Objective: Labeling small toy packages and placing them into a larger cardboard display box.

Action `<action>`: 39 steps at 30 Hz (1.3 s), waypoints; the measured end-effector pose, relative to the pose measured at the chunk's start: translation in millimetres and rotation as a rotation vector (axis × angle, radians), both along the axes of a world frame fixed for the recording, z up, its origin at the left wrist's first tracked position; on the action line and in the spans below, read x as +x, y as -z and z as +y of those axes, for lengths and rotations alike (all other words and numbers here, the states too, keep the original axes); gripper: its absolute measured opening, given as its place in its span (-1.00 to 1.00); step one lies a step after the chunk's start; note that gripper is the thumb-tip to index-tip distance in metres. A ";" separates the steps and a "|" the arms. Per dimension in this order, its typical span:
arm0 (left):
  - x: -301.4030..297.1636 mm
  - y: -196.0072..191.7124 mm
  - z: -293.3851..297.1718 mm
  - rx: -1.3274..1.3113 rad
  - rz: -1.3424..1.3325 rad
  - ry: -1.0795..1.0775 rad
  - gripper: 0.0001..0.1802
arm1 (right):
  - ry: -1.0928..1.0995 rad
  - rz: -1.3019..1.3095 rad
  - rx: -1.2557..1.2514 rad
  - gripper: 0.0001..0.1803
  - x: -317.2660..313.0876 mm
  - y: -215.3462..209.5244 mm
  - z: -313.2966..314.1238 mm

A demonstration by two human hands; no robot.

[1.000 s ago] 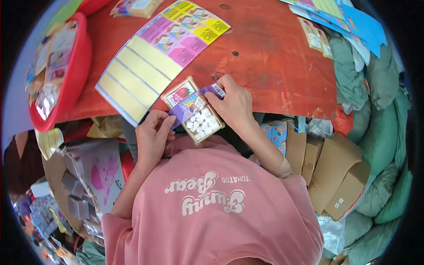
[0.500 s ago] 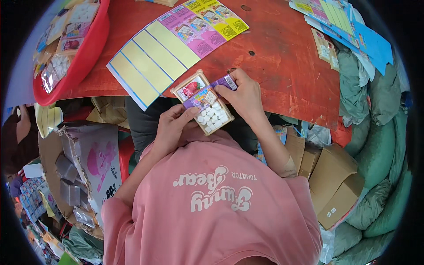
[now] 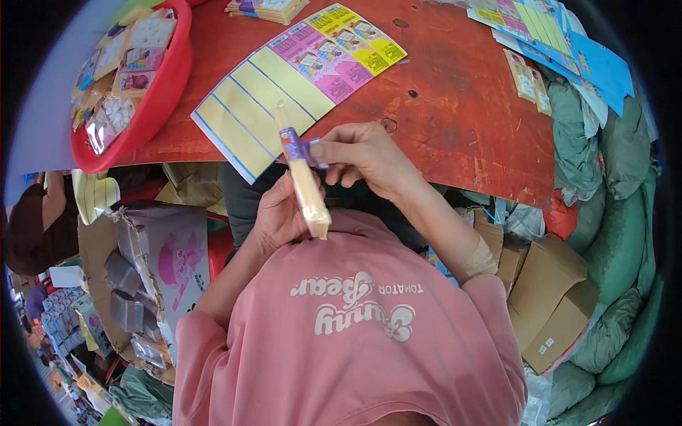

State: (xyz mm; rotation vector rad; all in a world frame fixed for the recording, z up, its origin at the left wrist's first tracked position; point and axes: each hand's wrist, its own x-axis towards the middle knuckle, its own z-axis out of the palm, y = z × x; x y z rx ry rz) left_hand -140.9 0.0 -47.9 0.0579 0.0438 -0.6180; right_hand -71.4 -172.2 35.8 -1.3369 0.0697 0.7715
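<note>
My left hand (image 3: 278, 213) grips a flat blister-card packet (image 3: 304, 183), which stands edge-on to the camera just above my pink shirt. My right hand (image 3: 364, 156) pinches a small purple sticker or label (image 3: 295, 145) wrapped around the packet's upper part. Both hands are at the near edge of the red-brown table (image 3: 455, 121). A long printed sheet (image 3: 295, 82) with yellow blank panels and pink and yellow pictured panels lies flat on the table just beyond the hands.
A red basin (image 3: 131, 85) full of carded packets sits at the table's left end. More printed sheets (image 3: 554, 35) lie at the far right. Cardboard boxes (image 3: 547, 298) and green sacks (image 3: 618, 206) stand right of me, an open box (image 3: 160, 270) left. Another person (image 3: 35, 220) sits far left.
The packet, held face-up a second ago, has been turned so it now stands edge-on. The right hand has shifted onto the purple label near its top.
</note>
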 end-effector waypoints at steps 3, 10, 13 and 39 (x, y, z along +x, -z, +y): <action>1.9 2.0 -0.3 0.141 0.120 0.022 -0.72 | -0.073 -0.010 -0.029 -0.76 3.5 -4.9 14.0; 6.1 -10.6 -3.3 -0.171 0.121 0.064 -0.69 | -0.078 0.029 0.020 -0.78 6.1 -2.7 27.8; 4.8 -12.4 -2.3 -0.213 0.134 0.038 -0.69 | -0.088 0.031 0.036 -0.80 5.9 1.1 32.1; 181.6 -99.1 12.8 0.656 -0.086 -0.474 -0.60 | 0.222 -0.330 -0.055 -0.89 62.8 28.6 -24.2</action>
